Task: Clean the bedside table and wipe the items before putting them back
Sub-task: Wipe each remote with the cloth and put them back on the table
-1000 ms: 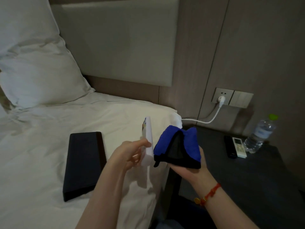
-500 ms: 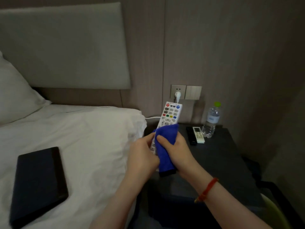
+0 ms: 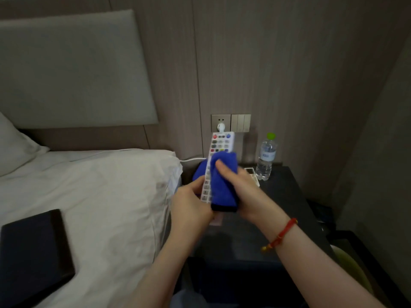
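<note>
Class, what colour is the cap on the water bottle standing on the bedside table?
Light green. The water bottle's cap shows clearly in the head view.

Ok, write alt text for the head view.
Left hand holds a white remote upright while the right hand rubs it with a blue cloth above a dark bedside table. A bottle stands there; bed lies left.

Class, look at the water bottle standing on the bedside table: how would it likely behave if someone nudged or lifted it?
The water bottle stands tall and narrow on the bedside table, so a nudge near its green cap might tip it. Its round body would probably roll once down. It looks like thin clear plastic, so it likely flexes under a firm squeeze.
</note>
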`<state>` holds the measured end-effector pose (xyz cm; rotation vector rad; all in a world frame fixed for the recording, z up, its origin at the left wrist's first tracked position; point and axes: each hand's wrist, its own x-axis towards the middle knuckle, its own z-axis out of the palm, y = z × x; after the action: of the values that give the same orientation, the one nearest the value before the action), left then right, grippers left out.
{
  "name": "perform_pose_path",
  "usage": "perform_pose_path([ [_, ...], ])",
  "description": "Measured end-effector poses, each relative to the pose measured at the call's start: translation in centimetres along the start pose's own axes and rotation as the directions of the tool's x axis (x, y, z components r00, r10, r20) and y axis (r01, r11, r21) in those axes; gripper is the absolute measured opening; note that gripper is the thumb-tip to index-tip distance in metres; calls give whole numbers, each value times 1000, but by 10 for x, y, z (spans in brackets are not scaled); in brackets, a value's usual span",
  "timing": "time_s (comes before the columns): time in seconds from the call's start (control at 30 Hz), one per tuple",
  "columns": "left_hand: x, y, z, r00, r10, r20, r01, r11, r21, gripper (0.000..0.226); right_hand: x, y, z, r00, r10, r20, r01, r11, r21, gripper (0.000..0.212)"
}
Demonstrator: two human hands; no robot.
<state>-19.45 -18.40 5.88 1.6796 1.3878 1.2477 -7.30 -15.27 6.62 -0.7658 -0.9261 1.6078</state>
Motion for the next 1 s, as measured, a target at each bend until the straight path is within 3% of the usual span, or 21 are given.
perform_pose_path([
  [0.07, 6, -3, -3, 999, -28, -15, 28, 999, -19, 37, -12, 11, -5, 966, 119, 230, -139, 987, 74, 40],
  [0.13, 7, -6, -3, 1000, -25, 11, 25, 999, 22, 42, -16, 13, -11, 947, 139, 289, -163, 985, 62, 37],
  [0.2, 5, -7, -1, 999, -21, 36, 16, 993, 118, 49, -15, 18, -12, 980, 96, 176, -99, 995, 9, 32],
  [0.33, 1, -7, 5, 997, -13, 77, -2, 982, 187, 58, -9, 27, -6, 976, -185, -111, 137, 929, -344, 35],
  [0.53, -11, -4, 11, 999, -35, 23, 32, 990, 141, 50, 3, -6, 1, 890, -379, -254, 273, 888, -369, 37],
  [0.67, -13, -3, 11, 998, -35, 47, 31, 996, 84, 69, 18, -31, 4, 842, -461, -282, 327, 850, -414, 26],
  [0.77, -11, 2, 8, 999, 1, 46, -4, 997, 72, 68, 23, -37, 5, 832, -467, -298, 336, 853, -399, 26],
  [0.87, -14, 1, 4, 998, -10, 69, 7, 999, 36, 60, 23, -41, 2, 837, -429, -339, 347, 896, -277, 16],
  [1.0, -13, -8, 9, 995, -92, 31, 93, 995, -45, 41, 11, -19, 8, 961, -166, -223, 130, 978, -164, 14],
])
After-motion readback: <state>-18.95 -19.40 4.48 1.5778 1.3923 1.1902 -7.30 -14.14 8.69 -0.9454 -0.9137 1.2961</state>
